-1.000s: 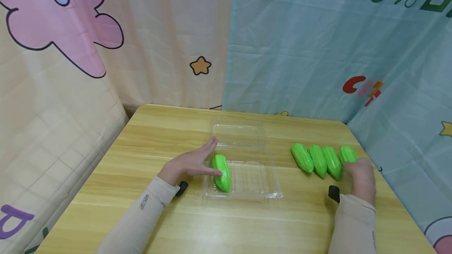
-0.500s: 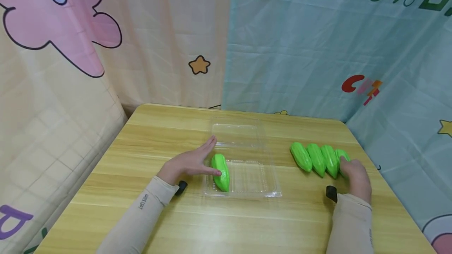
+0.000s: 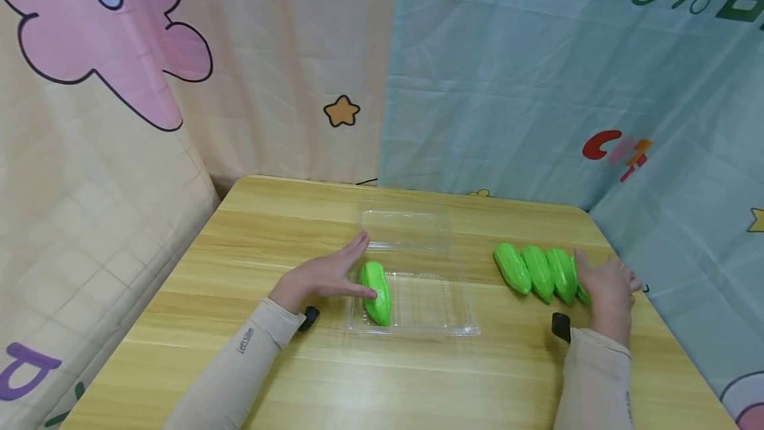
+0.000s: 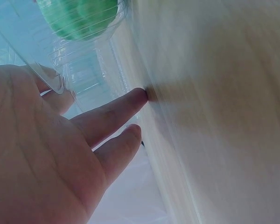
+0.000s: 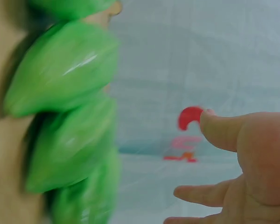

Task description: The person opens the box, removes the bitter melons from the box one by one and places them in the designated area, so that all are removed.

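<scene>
A clear plastic clamshell box (image 3: 432,304) lies with its lid (image 3: 402,227) folded back. Inside, at its left end, is one green, ridged, pointed fruit (image 3: 377,302). At the box's left side my left hand (image 3: 325,277) keeps its fingers straight and spread; the thumb reaches over that fruit. On the right, several similar green fruits (image 3: 539,274) stand side by side in a row. My right hand (image 3: 605,290) is beside the row's right end and hides most of the last fruit (image 3: 582,294). The right wrist view shows that hand's thumb and fingers (image 5: 203,195) spread, holding nothing.
The wooden table (image 3: 388,383) meets printed curtains (image 3: 507,85) at the back and right. A pale, grid-patterned cloth (image 3: 107,251) hangs along the left side. Bare tabletop lies between the box and the fruit row.
The rightmost fruit has shifted left against the row, moved by my right hand. That hand's fingers have since spread and come off it. My left hand has stayed in place.
</scene>
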Demonstrator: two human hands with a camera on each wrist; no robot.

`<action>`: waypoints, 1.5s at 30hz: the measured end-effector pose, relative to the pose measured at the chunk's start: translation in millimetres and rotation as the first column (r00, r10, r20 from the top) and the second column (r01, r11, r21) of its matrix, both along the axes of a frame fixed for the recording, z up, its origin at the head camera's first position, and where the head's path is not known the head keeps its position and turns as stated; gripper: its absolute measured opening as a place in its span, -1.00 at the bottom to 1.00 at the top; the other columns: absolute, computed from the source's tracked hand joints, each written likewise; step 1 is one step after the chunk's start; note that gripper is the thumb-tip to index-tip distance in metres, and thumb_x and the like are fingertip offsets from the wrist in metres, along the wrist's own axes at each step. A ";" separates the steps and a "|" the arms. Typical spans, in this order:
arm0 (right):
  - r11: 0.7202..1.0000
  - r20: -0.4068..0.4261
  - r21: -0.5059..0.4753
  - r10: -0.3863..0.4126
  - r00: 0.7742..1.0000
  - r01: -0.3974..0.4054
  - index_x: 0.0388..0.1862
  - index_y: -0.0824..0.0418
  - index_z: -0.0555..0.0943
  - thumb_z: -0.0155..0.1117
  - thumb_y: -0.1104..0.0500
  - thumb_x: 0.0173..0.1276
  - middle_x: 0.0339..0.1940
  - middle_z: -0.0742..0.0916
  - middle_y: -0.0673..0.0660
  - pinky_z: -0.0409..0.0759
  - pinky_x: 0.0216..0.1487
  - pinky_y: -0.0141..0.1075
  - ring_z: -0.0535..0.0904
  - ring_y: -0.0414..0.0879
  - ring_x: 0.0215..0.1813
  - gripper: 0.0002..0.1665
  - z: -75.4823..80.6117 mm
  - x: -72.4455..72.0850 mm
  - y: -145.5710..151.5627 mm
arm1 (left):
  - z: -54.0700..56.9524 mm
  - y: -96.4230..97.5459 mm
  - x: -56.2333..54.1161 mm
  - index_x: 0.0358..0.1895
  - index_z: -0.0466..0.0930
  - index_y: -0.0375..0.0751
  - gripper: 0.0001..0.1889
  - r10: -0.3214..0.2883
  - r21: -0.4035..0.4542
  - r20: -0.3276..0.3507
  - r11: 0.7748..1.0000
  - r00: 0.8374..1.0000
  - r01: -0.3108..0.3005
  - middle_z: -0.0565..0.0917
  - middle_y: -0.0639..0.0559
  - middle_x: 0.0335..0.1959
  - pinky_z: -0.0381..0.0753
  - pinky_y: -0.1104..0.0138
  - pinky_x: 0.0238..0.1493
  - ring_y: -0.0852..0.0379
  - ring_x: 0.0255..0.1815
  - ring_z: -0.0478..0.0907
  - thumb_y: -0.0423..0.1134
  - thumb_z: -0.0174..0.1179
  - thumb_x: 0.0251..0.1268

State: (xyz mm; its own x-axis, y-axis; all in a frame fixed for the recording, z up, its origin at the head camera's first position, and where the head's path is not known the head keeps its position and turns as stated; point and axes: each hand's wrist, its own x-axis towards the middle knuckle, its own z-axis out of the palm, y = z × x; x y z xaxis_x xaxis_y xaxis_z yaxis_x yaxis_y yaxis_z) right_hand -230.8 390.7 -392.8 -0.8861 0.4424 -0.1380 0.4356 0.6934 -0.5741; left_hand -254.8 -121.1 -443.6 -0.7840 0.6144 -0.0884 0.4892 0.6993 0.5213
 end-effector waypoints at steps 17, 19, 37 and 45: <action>0.982 -0.318 -0.031 0.165 0.934 -0.184 0.63 0.38 -0.27 -0.03 -0.34 0.50 0.58 -0.13 0.53 -0.10 0.39 0.44 -0.36 0.47 0.55 0.16 55.0 12.7 -83.4 | 1.6 1.6 -0.1 0.63 -0.45 -0.16 0.33 0.003 -0.012 -0.013 1.000 1.000 -0.003 -0.40 -0.06 0.66 0.22 0.07 0.46 0.02 0.62 -0.27 0.56 0.14 0.11; 0.971 -0.305 -0.037 0.214 0.928 -0.236 0.64 0.34 -0.27 -0.04 -0.37 0.50 0.58 -0.11 0.53 -0.05 0.38 0.45 -0.27 0.50 0.54 0.17 59.0 13.3 -93.8 | 1.5 1.3 -0.1 0.62 -0.47 -0.13 0.33 0.005 -0.019 -0.010 1.000 1.000 -0.005 -0.41 -0.04 0.66 0.24 0.09 0.45 0.04 0.61 -0.26 0.57 0.12 0.10; 0.753 -0.223 -0.237 0.574 0.788 -0.615 0.69 0.11 -0.17 0.21 -0.34 0.42 0.60 0.15 0.37 0.30 0.36 0.27 0.13 0.33 0.54 0.17 47.2 15.6 -168.5 | 1.5 0.6 0.0 0.62 -0.46 -0.15 0.33 0.006 -0.020 -0.011 1.000 1.000 -0.006 -0.42 -0.03 0.65 0.20 0.08 0.47 0.03 0.62 -0.29 0.58 0.11 0.11; 0.648 -0.202 -0.266 0.686 0.699 -0.714 0.65 0.07 0.03 0.37 -0.26 0.34 0.55 0.30 0.28 0.42 0.29 0.20 0.27 0.23 0.50 0.11 26.2 19.2 -204.7 | 1.3 1.2 -0.7 0.62 -0.48 -0.15 0.33 0.012 -0.026 -0.007 1.000 1.000 -0.012 -0.43 -0.03 0.65 0.18 0.10 0.48 0.08 0.61 -0.30 0.60 0.09 0.10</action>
State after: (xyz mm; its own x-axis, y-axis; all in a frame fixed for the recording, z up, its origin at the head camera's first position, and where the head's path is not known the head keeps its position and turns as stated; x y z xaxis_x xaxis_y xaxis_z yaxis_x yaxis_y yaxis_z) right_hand -211.5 186.1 -366.6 -0.9276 -0.3672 -0.0685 -0.1611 0.5588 -0.8135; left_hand -255.4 -119.9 -442.3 -0.7920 0.6026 -0.0984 0.4844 0.7182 0.4996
